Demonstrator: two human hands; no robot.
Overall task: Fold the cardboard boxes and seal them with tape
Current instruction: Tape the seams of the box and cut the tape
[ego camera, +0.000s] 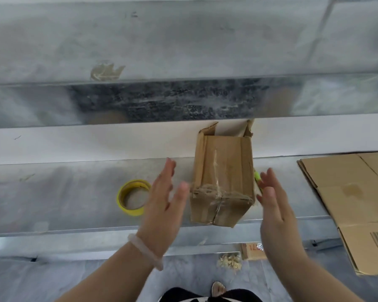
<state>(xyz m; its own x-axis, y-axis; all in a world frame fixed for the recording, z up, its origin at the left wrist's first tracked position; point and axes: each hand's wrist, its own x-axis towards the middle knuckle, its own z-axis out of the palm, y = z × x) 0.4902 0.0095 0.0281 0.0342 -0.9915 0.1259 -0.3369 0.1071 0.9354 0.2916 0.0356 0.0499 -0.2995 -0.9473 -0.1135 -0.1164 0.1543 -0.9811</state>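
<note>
Cardboard box (pixel 224 171) lies on its side on the bench (pixel 63 192), about midway along it. Its taped end faces the front edge and its open flaps point toward the back. The left hand (pixel 162 205) and right hand (pixel 273 205) hover on either side of it, fingers straight and spread, holding nothing and not touching the cardboard. A yellow tape roll (pixel 133 197) sits flat just left of the left hand, and a small green object (pixel 257 176), too hidden to identify, shows beside the box's right wall. Flattened cardboard (pixel 347 192) waits at the bench's right end. One end looks sealed, so the open end seems the step in hand. Next, the palms likely close on the side walls to turn the box, then fold those flaps and tape them.
</note>
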